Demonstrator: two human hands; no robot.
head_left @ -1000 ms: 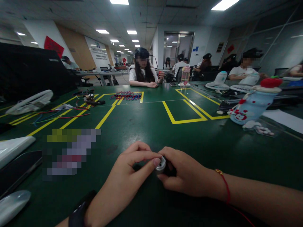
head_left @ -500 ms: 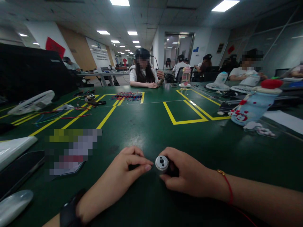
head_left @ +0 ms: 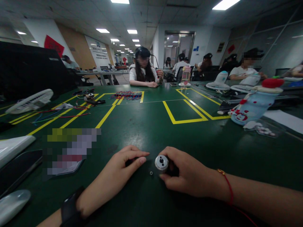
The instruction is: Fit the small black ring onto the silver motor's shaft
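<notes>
My right hand (head_left: 187, 175) is closed around a silver-ended dark cylinder (head_left: 162, 163) that looks like a small electric motor. Its round metal face, with a dark centre and small holes, points up toward me; my fingers cover much of the body. On the green table, just left of the cylinder's lower edge, lies a tiny metal ring-like piece (head_left: 151, 173). My left hand (head_left: 123, 168) is beside them, thumb and forefinger apart with nothing visible between them. It touches neither the cylinder nor the tiny piece.
A blurred flat packet (head_left: 73, 154) and a computer mouse (head_left: 15, 205) are at left. Wires (head_left: 129, 95) lie in a pile farther back. A blue bottle (head_left: 254, 107) stands at right near a small plastic bag (head_left: 262, 128). A person (head_left: 143, 71) sits opposite.
The left thumb and forefinger have come apart and drawn slightly left, away from the cylinder. The tiny metal piece now shows on the table. The right hand keeps its hold.
</notes>
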